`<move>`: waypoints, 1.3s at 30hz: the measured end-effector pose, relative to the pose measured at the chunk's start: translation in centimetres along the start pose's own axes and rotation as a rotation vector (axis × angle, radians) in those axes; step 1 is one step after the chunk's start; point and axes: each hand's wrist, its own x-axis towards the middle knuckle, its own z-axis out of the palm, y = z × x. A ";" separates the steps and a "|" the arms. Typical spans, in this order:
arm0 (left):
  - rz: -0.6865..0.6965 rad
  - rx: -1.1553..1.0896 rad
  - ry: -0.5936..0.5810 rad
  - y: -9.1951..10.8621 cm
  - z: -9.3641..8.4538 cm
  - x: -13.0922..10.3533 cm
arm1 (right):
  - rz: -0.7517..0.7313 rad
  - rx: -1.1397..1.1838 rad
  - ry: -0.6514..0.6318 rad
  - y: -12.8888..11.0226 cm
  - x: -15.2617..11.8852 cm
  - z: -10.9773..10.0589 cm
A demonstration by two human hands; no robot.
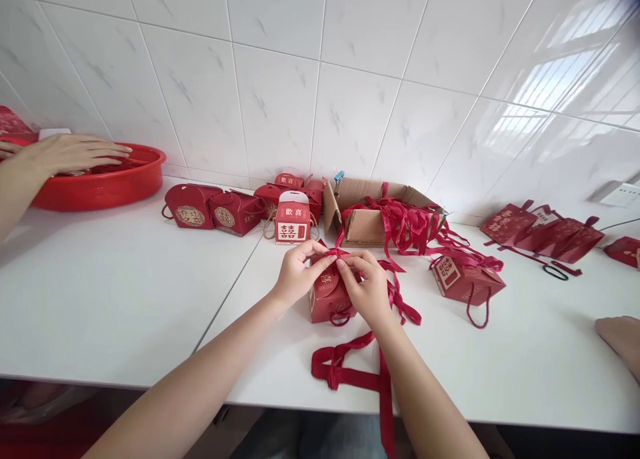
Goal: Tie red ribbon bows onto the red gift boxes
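Note:
A red gift box (pixel 329 298) with gold characters and a cord handle stands on the white table in front of me. Above its top, my left hand (pixel 301 270) and my right hand (pixel 366 282) meet, each pinching the dark red ribbon (pixel 336 252) between thumb and fingers. Part of the box top is hidden behind my fingers. Loose ribbon (pixel 357 378) trails from beside the box towards me and hangs over the table's front edge.
A cardboard box (pixel 365 227) of ribbons stands behind. Several red boxes (pixel 190 207) line the wall; another (pixel 467 279) sits right, near scissors (pixel 556 272). Another person's hand (pixel 75 154) reaches over a red basin (pixel 100 189); a further person's hand (pixel 620 336) is at the right edge.

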 end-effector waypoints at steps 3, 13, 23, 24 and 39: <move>0.004 -0.010 0.002 -0.1 0.1 0.0 | -0.011 0.022 -0.036 0.2 0.1 -0.1; -0.026 0.009 -0.174 0.2 0.0 0.0 | 0.200 0.241 -0.145 1.3 0.5 -0.3; 0.043 0.065 -0.120 -0.7 0.4 -0.1 | 0.288 0.404 -0.270 0.5 0.6 -0.7; 0.052 0.085 -0.097 -0.7 0.4 -0.1 | 0.305 0.414 -0.261 0.5 0.6 -0.7; 0.163 0.394 -0.229 0.6 -0.5 -0.3 | 0.393 0.286 -0.079 0.6 -0.1 0.6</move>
